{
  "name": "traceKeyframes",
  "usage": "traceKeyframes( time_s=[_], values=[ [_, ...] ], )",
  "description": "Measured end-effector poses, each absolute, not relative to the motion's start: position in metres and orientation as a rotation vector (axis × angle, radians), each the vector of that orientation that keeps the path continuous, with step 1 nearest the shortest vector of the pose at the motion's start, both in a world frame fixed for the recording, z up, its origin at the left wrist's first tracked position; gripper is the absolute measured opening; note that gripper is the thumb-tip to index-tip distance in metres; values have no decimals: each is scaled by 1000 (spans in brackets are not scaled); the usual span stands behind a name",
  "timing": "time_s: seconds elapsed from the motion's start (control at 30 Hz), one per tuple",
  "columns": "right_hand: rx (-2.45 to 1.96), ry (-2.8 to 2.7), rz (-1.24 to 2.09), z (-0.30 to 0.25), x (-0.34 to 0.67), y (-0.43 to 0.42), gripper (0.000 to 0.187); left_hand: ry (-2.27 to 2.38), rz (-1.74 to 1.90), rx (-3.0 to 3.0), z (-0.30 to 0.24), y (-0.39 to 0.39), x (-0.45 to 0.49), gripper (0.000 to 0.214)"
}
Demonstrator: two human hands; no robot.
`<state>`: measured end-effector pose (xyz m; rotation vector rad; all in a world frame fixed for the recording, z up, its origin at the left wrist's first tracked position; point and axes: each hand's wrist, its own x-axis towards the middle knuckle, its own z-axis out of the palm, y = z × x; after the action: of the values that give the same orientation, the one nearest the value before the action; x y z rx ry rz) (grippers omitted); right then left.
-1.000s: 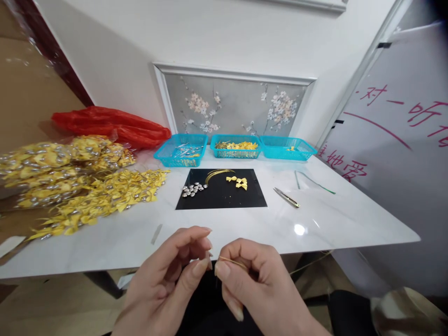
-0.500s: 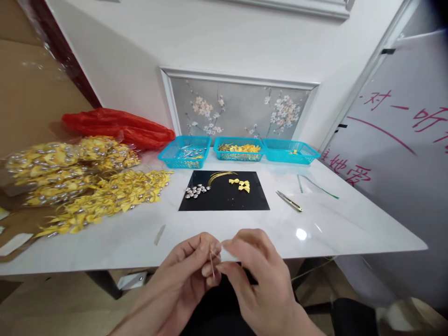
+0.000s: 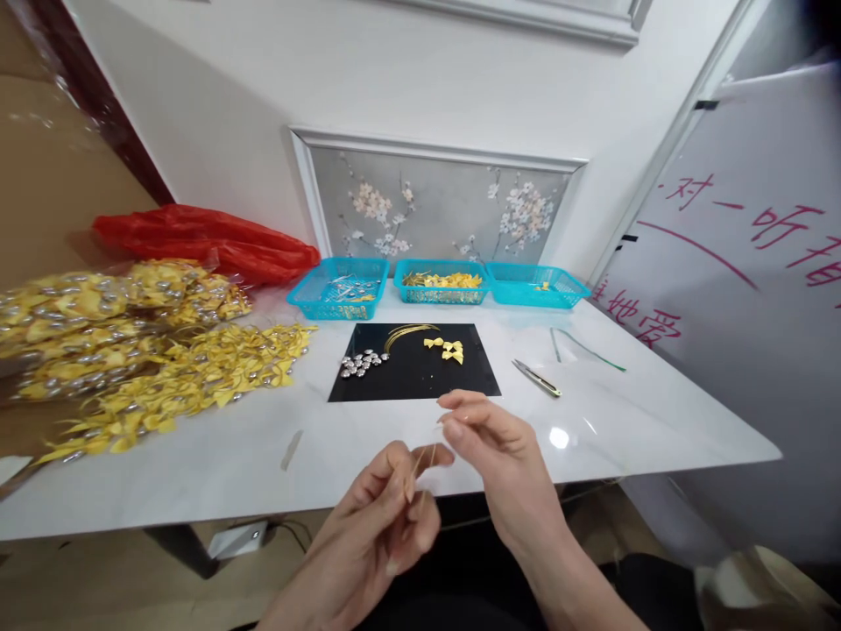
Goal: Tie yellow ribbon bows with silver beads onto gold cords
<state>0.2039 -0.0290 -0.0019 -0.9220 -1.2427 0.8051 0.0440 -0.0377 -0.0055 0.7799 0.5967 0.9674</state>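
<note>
Over the table's front edge, my left hand [image 3: 378, 513] pinches a thin pale cord [image 3: 434, 447] between thumb and fingers. Strands of it run up to my right hand [image 3: 503, 456], whose thumb and forefinger are closed on the other end. Beyond my hands lies a black mat [image 3: 394, 384]. It carries a cluster of shiny silver beads [image 3: 360, 363], several curved gold cords [image 3: 408, 331] and a few small yellow bows [image 3: 450, 350]. Whether anything else sits inside my left fingers is hidden.
Three blue baskets [image 3: 338, 308] with small parts line the back of the white table [image 3: 243, 464]. A cutter knife [image 3: 537, 379] and a green strip [image 3: 595, 352] lie at right. Yellow beaded pieces [image 3: 197, 377] are heaped at left, before a red plastic bag [image 3: 203, 241].
My right hand has risen away from my left, drawing the cord strands out between them. My left hand has turned, its forefinger now stretched out. The view has shifted slightly.
</note>
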Motion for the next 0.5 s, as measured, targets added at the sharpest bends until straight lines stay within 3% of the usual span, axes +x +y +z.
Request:
traceKeyframes(
  time_s=[0.5],
  values=[
    [-961, -1390, -333, 13, 222, 7, 18, 691, 822, 1155, 5, -54, 47, 38]
  ],
)
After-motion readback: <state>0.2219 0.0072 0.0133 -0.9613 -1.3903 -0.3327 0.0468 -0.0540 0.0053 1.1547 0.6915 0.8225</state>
